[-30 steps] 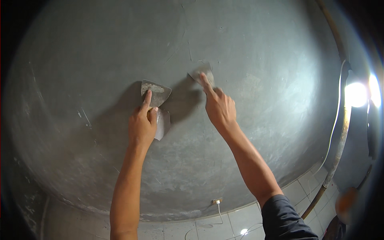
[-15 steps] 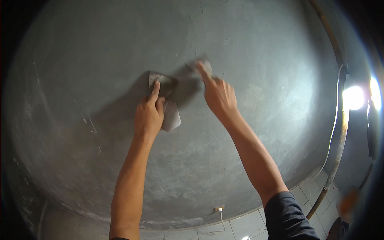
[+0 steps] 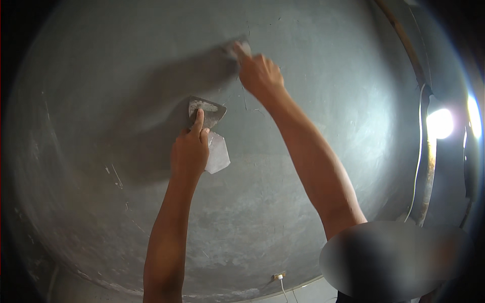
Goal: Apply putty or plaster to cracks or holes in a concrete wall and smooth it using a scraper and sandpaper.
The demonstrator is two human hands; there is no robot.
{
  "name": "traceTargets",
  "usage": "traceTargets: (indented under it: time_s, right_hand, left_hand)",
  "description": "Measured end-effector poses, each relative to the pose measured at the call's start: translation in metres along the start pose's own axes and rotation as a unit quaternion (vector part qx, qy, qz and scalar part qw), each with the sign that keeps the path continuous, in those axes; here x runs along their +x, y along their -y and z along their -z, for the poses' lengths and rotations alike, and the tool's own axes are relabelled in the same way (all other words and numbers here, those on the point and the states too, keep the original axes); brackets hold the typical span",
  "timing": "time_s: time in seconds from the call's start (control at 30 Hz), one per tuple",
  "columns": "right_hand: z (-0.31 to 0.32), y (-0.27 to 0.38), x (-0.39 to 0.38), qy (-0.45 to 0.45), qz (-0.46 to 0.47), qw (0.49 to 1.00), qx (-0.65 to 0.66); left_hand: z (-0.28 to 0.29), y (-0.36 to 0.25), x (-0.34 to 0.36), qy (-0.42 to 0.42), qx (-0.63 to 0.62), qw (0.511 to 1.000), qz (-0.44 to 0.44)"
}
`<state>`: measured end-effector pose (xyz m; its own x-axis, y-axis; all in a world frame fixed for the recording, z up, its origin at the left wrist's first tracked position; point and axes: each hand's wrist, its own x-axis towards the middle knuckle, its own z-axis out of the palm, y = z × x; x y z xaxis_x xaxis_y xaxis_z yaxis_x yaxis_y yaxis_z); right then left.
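Observation:
My left hand (image 3: 188,154) grips a putty knife (image 3: 213,115), index finger along its blade, which has pale residue on it. A flat whitish piece (image 3: 218,154), too indistinct to name, sticks out below that blade from the same hand. Higher up, my right hand (image 3: 260,76) is closed on a second scraper (image 3: 242,46), motion-blurred against the grey wall (image 3: 343,86), with a long shadow stretching down-left from it. Scratches and fine cracks mark the wall.
A pipe (image 3: 401,38) runs down the right side beside a white cable (image 3: 418,151) and a bright bulb (image 3: 439,122). A socket with a white plug (image 3: 280,277) sits low on the wall above pale tiles (image 3: 308,290). A blurred oval covers the lower right.
My right hand and its scraper have moved up and slightly left on the wall. My left hand has shifted slightly right, still holding its knife and whitish piece.

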<state>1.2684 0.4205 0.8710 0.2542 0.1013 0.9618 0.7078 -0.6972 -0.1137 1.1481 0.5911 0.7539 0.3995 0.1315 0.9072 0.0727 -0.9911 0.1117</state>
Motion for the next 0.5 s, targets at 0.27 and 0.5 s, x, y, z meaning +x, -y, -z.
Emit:
traceTargets:
  time_s: [0.27,0.5]
  right_hand:
    - [-0.007,-0.022,-0.045,0.087,-0.019,0.996,-0.006]
    - [0.01,-0.018,0.029,-0.001,0.013,1.0,-0.011]
  left_hand:
    - [0.001,0.003,-0.006,0.032,0.073,0.997,0.018]
    - [0.006,-0.002,-0.004,0.052,0.043,0.998,0.011]
